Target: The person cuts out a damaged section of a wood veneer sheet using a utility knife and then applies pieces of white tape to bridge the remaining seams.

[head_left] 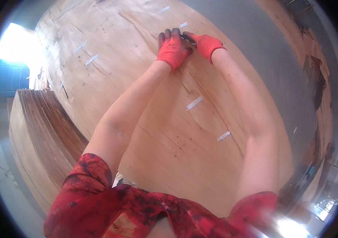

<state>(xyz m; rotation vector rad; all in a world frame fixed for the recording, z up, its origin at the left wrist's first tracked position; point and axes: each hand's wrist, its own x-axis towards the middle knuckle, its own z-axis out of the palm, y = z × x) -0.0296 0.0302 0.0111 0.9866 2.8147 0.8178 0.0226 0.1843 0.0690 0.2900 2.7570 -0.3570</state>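
Note:
A broad, pale wood veneer sheet (157, 154) lies before me, with cracks and long splits in its surface. My left hand (172, 49), in a red glove with dark fingertips, lies on the far part of the sheet with its fingers spread. Close to its right, my right hand (207, 44) wears a matching glove. Its fingers point left and are drawn together at the left fingertips; whatever they pinch is too small to make out. A long split runs from beneath the hands toward me. Short strips of whitish tape (194, 103) cross splits in several places.
At the left stands a thick stack of brown wood sheets (52, 123). Grey floor (272, 79) runs along the sheet's right edge. Torn veneer pieces (315, 75) lie farther right. Bright light comes in at the upper left, beside a dark blue panel (8, 77).

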